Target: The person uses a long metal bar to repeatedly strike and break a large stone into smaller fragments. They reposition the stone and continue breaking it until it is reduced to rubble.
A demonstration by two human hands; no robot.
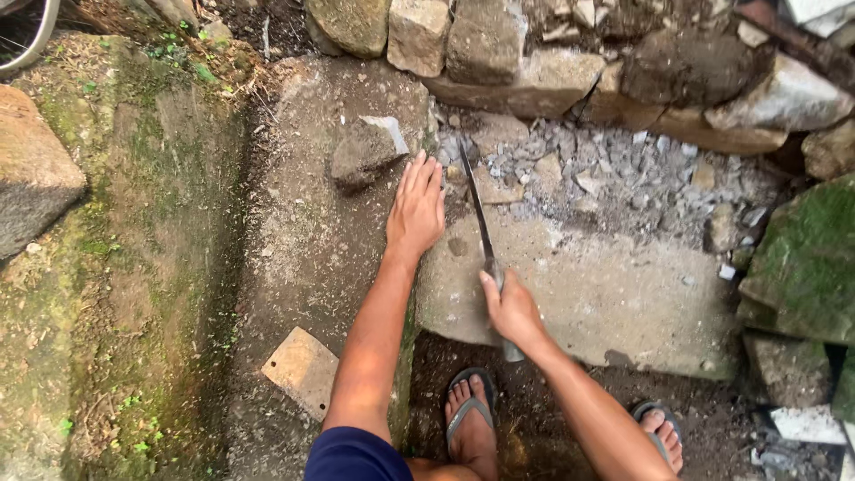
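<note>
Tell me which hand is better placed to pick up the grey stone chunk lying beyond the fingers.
Left, probably. The left hand lies flat and empty on the slab, its fingertips close to the grey stone chunk. The right hand is farther back, gripping the long blade.

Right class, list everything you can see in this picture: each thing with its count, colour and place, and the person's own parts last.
Long blade: one, dark metal, lying across the slab, pointing away.
Concrete slab: one, pale grey, centre right.
Rubble chips: many, light grey, beyond the slab.
Loose stone: one, grey-brown, past the left fingertips.
Stacked stones: several, tan and grey, along the top.
Mossy rock: one, green, right edge.
Flat tile piece: one, beige, lower left on the ground.
Flip-flops: two, dark, bottom, on the feet.
Left hand: flat on the ground, empty.
Right hand: gripping the blade's handle.
</note>
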